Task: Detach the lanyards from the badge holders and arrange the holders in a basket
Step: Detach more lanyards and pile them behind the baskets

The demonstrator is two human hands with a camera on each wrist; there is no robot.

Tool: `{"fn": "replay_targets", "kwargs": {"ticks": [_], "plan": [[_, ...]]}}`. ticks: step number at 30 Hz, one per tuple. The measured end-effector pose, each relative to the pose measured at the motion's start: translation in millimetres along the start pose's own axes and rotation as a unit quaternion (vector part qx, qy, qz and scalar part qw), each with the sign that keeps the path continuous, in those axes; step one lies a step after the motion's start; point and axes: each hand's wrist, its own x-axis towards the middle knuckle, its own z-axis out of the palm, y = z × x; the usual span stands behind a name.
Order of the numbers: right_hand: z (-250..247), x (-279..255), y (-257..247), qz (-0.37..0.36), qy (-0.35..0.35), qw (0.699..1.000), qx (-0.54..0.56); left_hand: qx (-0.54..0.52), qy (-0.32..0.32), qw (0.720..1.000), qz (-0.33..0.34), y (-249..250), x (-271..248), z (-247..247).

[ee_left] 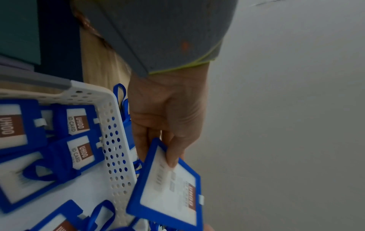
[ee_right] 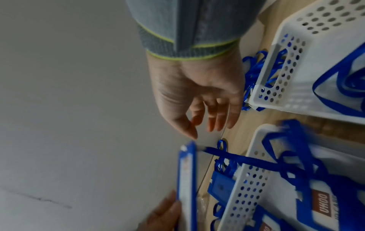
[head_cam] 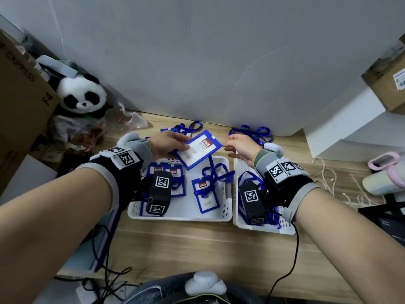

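Note:
My left hand holds a blue badge holder above the far edge of the left white basket. In the left wrist view the thumb presses on the holder's clear face, with fingers behind it. A blue lanyard still hangs from the holder's top into that basket, seen taut in the right wrist view. My right hand hovers at the holder's clip end, fingers relaxed and holding nothing. Several holders with lanyards lie in the left basket.
A second white basket on the right holds loose blue lanyards. More lanyards lie on the wooden table by the wall. A panda plush and cardboard box stand at left; white blocks, cords and a pink object at right.

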Motion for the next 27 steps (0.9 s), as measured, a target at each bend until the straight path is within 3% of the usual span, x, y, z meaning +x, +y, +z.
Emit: {"fn": "replay_targets", "kwargs": {"ticks": [4,7,12,18,21,27], "plan": [[10,-3,1,0.001,-0.042,0.996,0.073,0.006,-0.038,0.999,0.014,7,-6,7],[13,-9,-1,0.016,-0.078,0.995,0.060,0.044,-0.031,0.998,0.016,11,-7,8],[5,-16,-2,0.017,-0.055,0.998,-0.014,0.083,-0.021,0.996,0.013,10,-8,7],[0,-21,-1,0.043,-0.044,0.998,0.019,0.120,-0.036,0.992,0.003,15,-12,13],[2,-24,-1,0.019,-0.022,0.999,-0.043,0.165,-0.042,0.985,-0.002,20,-14,22],[16,-32,-6,0.003,-0.046,0.996,-0.075,0.252,0.039,0.966,0.043,25,-13,43]]}}
